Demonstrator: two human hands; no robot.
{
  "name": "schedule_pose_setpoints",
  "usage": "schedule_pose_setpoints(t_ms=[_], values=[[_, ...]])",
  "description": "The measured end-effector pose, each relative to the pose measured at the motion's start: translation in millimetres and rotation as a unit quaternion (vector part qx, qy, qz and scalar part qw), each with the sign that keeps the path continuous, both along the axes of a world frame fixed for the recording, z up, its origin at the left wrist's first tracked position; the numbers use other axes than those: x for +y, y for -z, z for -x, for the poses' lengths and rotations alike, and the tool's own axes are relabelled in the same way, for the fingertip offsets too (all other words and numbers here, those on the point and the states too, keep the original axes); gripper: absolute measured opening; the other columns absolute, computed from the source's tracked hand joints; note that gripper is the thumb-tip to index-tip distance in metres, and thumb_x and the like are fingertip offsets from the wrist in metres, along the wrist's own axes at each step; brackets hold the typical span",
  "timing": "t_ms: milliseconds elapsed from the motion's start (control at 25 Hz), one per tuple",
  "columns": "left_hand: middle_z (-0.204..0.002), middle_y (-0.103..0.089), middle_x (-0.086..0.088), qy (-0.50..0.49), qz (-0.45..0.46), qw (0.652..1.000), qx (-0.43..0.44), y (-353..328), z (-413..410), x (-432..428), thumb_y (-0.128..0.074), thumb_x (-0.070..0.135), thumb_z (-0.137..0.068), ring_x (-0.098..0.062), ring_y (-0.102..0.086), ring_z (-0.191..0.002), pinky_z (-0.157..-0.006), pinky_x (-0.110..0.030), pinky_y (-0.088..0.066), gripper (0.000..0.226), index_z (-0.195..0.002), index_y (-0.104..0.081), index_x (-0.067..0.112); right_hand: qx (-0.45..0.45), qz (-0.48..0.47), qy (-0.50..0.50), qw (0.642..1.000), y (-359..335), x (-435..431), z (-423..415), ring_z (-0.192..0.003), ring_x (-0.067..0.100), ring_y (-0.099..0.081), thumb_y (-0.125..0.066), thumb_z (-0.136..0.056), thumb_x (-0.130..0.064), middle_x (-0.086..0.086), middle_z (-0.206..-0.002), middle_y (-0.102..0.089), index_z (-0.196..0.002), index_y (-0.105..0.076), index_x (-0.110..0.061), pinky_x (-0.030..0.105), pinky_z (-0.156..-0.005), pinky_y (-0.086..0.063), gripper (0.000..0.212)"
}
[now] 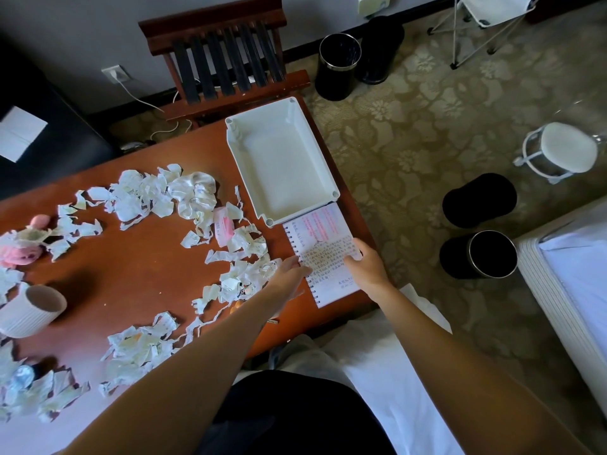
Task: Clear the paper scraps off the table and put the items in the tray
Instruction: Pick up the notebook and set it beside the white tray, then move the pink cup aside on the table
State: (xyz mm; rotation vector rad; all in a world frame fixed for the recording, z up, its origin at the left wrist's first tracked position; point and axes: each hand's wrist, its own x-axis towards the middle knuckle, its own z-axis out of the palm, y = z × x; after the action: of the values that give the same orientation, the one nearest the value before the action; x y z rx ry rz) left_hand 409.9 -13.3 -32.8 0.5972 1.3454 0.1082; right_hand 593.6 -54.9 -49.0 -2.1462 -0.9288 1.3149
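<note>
1. The table (147, 257) is brown shiny wood. The tray (262, 114) sits on its far right corner.
2. Paper scraps (138, 195) lie all over the table to the left of the tray. They are white and torn, and some are long curly strips. Some have small marks on them. They lie in heaps and in a loose ring, and the closest ones are near the tray's left side.
3. The tray is a white plastic box shape with low walls and round posts in its corners. There is nothing in it.
4. A notebook (323, 231) lies flat and open just in front of the tray, touching its near corner. It has wire rings down its left side. The page has pink writing at the top and dark writing lower down.
5. The left hand (289, 274) reaches in from the scraps side. Its fingers are stretched out and touch the ring edge of the notebook.
6. The right hand (366, 266) lies on the notebook's right edge with its thumb on the page. I cannot tell if its fingers hook under the edge.
7. A white ribbed cup (29, 311) lies on its side, far to the left of the tray.
8. A pink toy (18, 252) sits among scraps, also far left of the tray.
9. A small pink packet (224, 226) lies near the tray's near left corner.
</note>
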Motion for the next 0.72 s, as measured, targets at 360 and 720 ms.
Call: schedule_pose_setpoints(t_ms=[360, 720], values=[[-0.132, -0.052, -0.002, 0.054, -0.064, 0.996, 0.007, -18, 12, -1, -0.058, 0.017, -0.096, -0.016, -0.049, -0.115, -0.099, -0.039, -0.045, 0.053, -0.144, -0.036, 0.016, 0.015, -0.012, 0.013, 1.0, -15, 3, 14, -0.135, 0.015, -0.042, -0.053, -0.098, -0.013, -0.003, -0.149, -0.045, -0.147, -0.041, -0.021, 0.017, -0.091, -0.039, 0.051], [-0.131, -0.053, -0.004, -0.017, -0.113, 0.993, 0.009, -44, 64, 23, -0.056, 0.016, -0.096, -0.021, -0.053, -0.114, -0.094, -0.035, -0.047, 0.047, -0.141, -0.042, 0.017, 0.02, -0.029, -0.058, 0.998, -34, 37, 74, -0.138, 0.019, -0.04, -0.055, -0.096, -0.009, 0.0, -0.149, -0.045, -0.143, -0.046, -0.017, 0.03, -0.109, -0.034, 0.049]])
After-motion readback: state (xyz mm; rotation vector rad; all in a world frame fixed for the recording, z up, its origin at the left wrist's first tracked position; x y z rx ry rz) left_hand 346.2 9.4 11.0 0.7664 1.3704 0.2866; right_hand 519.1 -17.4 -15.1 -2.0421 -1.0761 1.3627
